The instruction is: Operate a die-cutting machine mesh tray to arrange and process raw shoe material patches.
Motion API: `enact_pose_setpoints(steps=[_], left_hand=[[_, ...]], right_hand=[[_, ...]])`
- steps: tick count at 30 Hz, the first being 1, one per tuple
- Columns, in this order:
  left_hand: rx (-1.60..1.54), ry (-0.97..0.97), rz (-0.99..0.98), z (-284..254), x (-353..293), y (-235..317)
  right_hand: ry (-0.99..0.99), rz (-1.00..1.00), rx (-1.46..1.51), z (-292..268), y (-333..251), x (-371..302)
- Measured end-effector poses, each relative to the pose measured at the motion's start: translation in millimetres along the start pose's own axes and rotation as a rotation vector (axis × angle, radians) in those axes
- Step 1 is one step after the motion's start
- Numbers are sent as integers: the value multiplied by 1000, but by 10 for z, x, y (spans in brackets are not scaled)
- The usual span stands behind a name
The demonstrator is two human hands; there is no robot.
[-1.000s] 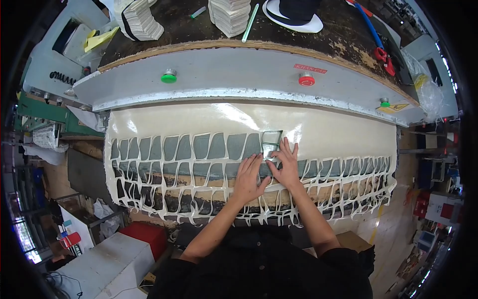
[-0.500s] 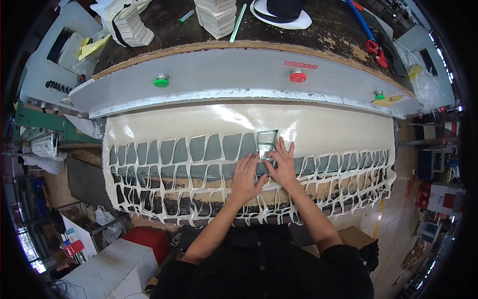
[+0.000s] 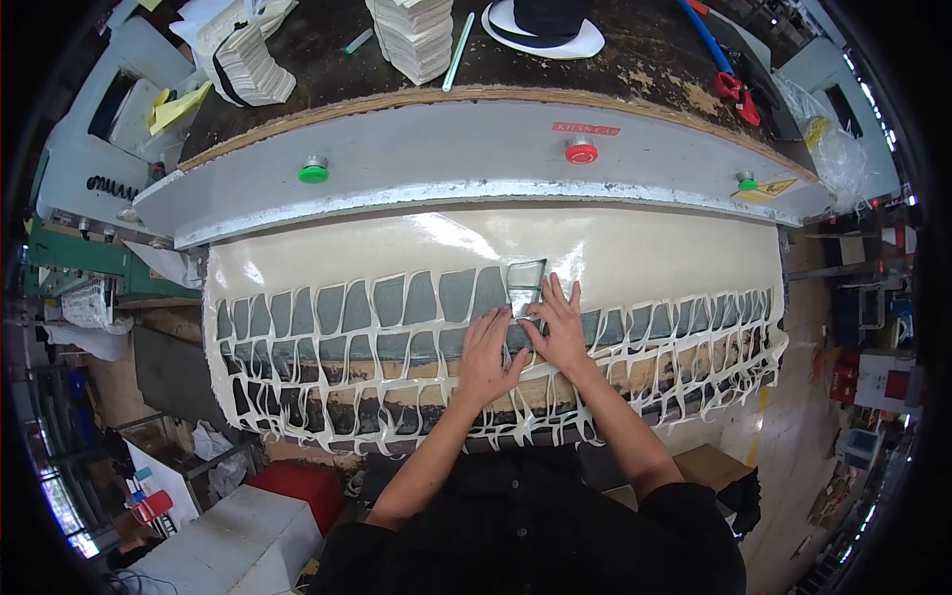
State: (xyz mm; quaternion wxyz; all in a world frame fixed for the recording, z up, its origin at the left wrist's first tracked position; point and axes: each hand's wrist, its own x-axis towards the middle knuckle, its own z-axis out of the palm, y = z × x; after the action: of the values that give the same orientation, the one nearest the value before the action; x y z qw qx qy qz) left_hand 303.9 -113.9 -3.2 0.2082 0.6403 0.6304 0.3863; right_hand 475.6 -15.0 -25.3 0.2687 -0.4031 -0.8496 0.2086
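hands: left [image 3: 488, 349], right [image 3: 557, 322] flat, unclenched on cut sheet [image 3: 645, 258] | cutting die [image 3: 526, 286] at fingertips | uncut margin beyond

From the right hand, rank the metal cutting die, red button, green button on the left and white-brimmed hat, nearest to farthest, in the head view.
1. Metal cutting die, touching the right hand.
2. Red button, straight ahead.
3. Green button, far left.
4. White-brimmed hat, top edge.

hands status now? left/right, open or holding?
Left hand: open, fingers spread flat on the cream cut-out sheet.
Right hand: open, flat, fingertips at the metal cutting die.
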Motion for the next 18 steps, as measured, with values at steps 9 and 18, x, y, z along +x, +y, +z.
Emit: enact_pose_setpoints(steps=[9, 18], left_hand=[[-11, 6, 11, -1, 22, 13], [-10, 29, 6, -11, -34, -36]], right_hand=[[11, 7, 14, -12, 20, 5], [0, 13, 36, 24, 1, -20]])
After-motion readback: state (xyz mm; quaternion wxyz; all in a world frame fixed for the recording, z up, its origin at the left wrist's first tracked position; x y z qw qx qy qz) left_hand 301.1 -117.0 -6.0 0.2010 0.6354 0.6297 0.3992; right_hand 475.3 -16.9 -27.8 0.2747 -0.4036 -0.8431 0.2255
